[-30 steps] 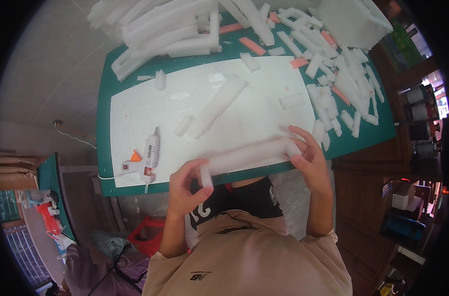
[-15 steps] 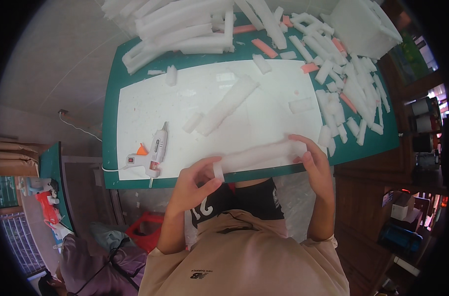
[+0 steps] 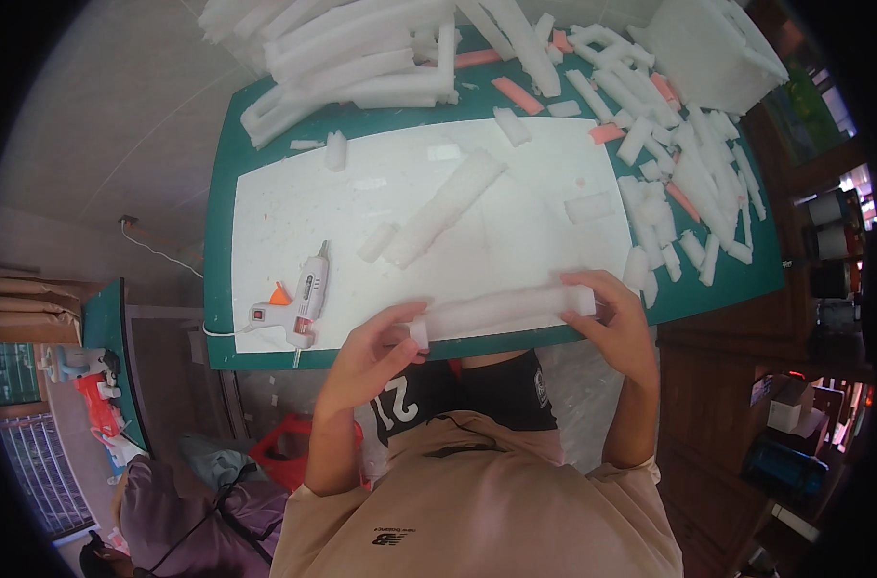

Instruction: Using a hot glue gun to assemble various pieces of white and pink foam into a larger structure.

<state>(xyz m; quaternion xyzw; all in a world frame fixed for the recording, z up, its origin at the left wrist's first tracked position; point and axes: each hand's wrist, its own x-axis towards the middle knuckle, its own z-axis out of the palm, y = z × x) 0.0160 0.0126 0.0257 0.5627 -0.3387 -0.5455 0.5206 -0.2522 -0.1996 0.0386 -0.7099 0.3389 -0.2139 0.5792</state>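
I hold a long white foam bar (image 3: 501,310) level over the near edge of the green table (image 3: 222,207). My left hand (image 3: 376,349) pinches its left end, my right hand (image 3: 612,318) wraps its right end. A white glue gun (image 3: 299,299) with an orange trigger lies left of my left hand on the white sheet (image 3: 284,207). A second long foam bar (image 3: 445,207) lies diagonally mid-sheet, a short foam piece (image 3: 376,243) beside it.
Long white foam strips (image 3: 342,53) are heaped at the table's far left. Several short white and orange foam pieces (image 3: 684,173) cover the right side. A white foam block (image 3: 713,48) sits at the far right corner. The glue gun's cord (image 3: 159,255) hangs off the left edge.
The foam bar stays held at both ends near the table's front edge. My left hand has shifted its pinch slightly at the bar's left end. The view has shifted a little.
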